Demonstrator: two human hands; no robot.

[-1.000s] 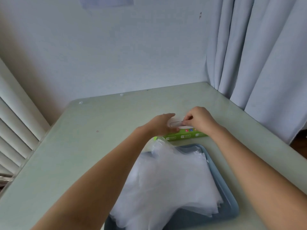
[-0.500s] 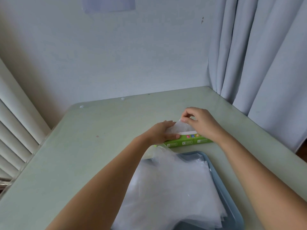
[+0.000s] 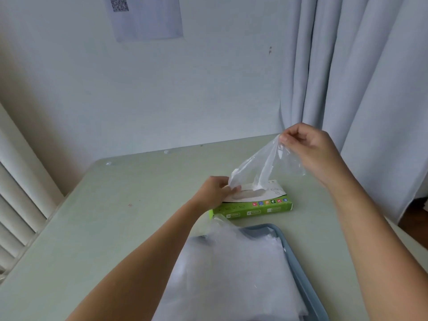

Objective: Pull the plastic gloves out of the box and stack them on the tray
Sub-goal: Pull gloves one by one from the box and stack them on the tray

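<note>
Clear glove (image 3: 261,165) half out grn box (image 3: 254,210)

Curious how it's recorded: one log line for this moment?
right hand: pinches plastic glove, partly out of green box | left hand: holds box | blue tray: glove stack

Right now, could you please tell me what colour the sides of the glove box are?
The box has bright green sides, clearest in the head view.

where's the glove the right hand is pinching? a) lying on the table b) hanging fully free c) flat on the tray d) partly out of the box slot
d: the right hand pinches the glove high while its lower end runs into the slot of the box
</note>
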